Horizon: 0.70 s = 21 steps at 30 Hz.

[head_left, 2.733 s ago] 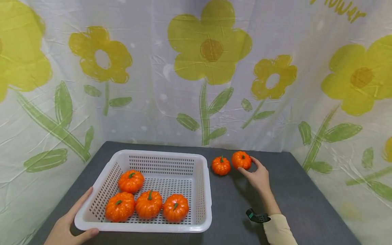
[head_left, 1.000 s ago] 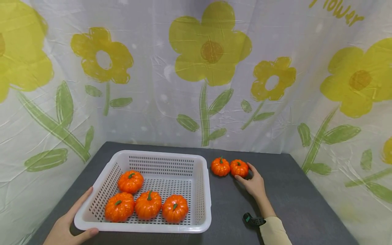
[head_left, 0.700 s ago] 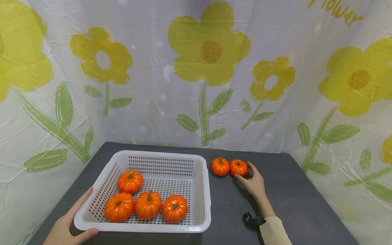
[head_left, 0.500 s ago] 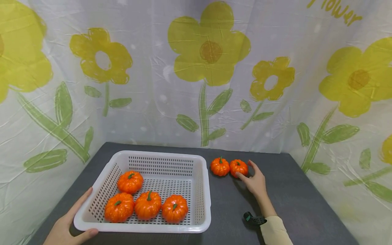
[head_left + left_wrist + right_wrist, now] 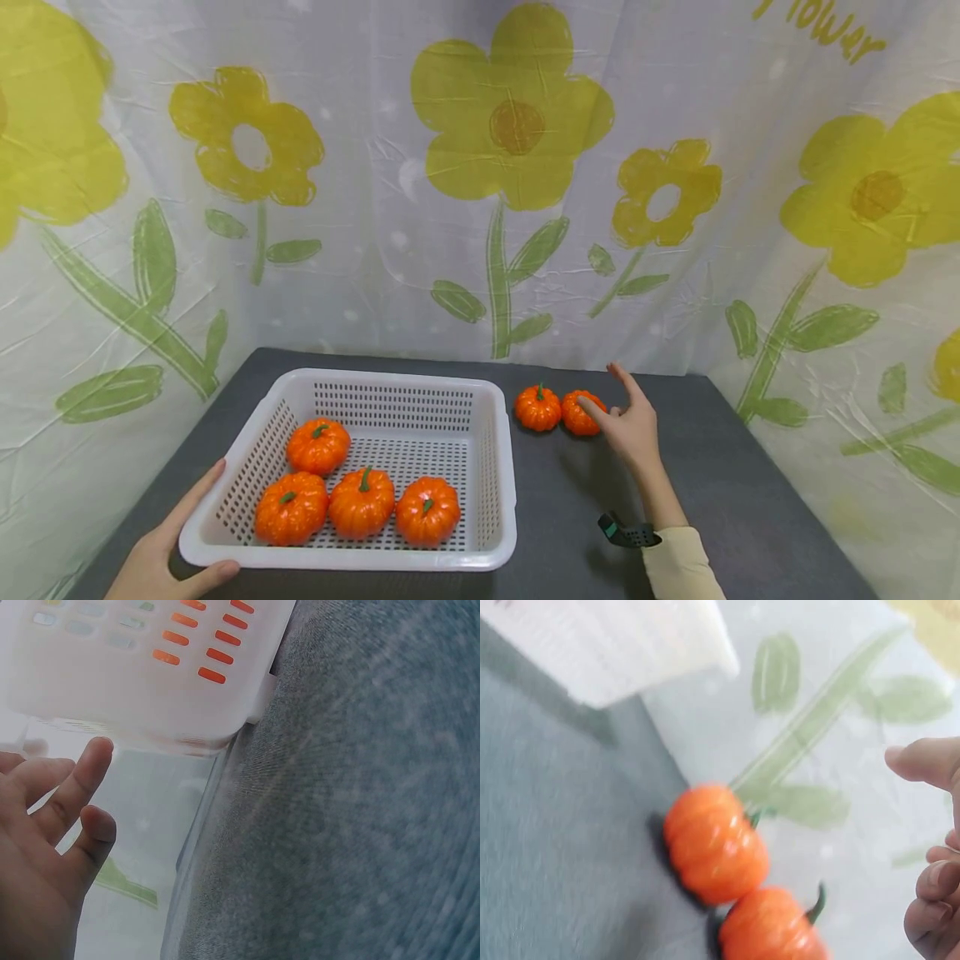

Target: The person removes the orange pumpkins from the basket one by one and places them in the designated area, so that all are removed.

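We see a bare right hand [image 5: 633, 425] with nothing in its grasp, thumb and forefinger spread wide, the other fingers folded loosely. Directly to its left sits a squat, ribbed, glossy orange pumpkin [image 5: 577, 416] on the dark grey table [image 5: 727, 508]. In the head view the thumb crosses in front of it, yet from the right wrist we find a gap between them. Just beyond, further left, a matching orange pumpkin with a green stem [image 5: 537, 407] stands beside it, touching or nearly so. Being round, neither shows us a clear long axis; their pair runs sideways toward the perforated white plastic basket [image 5: 345, 558], which holds four more pumpkins [image 5: 362, 504]. Our left hand [image 5: 157, 552], fingers extended, is at the basket's far-left side, well apart from the loose pair.
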Motion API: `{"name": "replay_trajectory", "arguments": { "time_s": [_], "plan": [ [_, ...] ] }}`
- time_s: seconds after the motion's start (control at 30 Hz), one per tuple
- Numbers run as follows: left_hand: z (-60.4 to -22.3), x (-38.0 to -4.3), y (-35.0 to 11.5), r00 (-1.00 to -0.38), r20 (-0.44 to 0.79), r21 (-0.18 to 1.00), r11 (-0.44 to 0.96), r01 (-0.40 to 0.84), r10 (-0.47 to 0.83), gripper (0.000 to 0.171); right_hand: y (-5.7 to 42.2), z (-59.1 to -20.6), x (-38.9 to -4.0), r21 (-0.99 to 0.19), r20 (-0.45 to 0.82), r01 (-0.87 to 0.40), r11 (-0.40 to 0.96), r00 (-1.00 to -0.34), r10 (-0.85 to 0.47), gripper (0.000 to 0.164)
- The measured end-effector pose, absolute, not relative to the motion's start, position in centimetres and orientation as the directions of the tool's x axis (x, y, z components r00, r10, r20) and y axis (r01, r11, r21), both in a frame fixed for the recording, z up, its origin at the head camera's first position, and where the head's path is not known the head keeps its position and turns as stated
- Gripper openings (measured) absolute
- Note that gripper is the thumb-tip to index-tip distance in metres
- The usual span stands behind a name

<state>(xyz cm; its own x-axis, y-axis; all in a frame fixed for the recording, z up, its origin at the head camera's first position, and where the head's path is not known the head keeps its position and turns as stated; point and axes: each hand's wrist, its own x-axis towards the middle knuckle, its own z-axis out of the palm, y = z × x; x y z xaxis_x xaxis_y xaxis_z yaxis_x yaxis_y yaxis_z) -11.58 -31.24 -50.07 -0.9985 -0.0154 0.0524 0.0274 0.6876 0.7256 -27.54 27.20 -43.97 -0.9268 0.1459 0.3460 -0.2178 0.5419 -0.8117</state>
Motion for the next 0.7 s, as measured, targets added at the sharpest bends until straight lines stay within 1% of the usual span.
{"name": "replay_trajectory", "arguments": {
  "time_s": [0.17, 0.3, 0.4, 0.53, 0.6, 0.7],
  "plan": [
    [-50.2, -11.4, -31.4, -0.999, 0.029, 0.726, 0.687, 0.007, -0.020, 0.112, 25.7, -42.4, -26.5, -0.816, 0.387, -0.295, 0.497, -0.918, 0.091, 0.080],
    [-50.3, -11.2, -31.3, -0.999, 0.041, 0.726, 0.688, 0.013, -0.025, 0.113, 24.5, -41.7, -26.1, -0.805, 0.409, -0.334, 0.490, -0.911, 0.049, 0.079],
    [-50.4, -11.1, -31.3, -0.995, 0.100, 0.726, 0.686, 0.057, -0.023, 0.113, 23.3, -41.6, -26.0, -0.800, 0.423, -0.365, 0.476, -0.906, 0.016, 0.079],
    [-50.7, -11.1, -31.4, -0.981, 0.193, 0.696, 0.708, 0.121, -0.021, 0.112, 21.4, -41.7, -25.8, -0.794, 0.428, -0.392, 0.465, -0.903, -0.030, 0.081],
    [-50.6, -11.1, -31.4, -0.976, 0.215, 0.681, 0.720, 0.134, -0.022, 0.111, 20.4, -41.5, -25.8, -0.789, 0.432, -0.408, 0.460, -0.900, -0.058, 0.082],
    [-50.4, -11.1, -31.3, -0.978, 0.209, 0.674, 0.727, 0.128, -0.023, 0.113, 19.1, -40.9, -26.0, -0.775, 0.434, -0.434, 0.459, -0.894, -0.113, 0.083]
  ]
}}
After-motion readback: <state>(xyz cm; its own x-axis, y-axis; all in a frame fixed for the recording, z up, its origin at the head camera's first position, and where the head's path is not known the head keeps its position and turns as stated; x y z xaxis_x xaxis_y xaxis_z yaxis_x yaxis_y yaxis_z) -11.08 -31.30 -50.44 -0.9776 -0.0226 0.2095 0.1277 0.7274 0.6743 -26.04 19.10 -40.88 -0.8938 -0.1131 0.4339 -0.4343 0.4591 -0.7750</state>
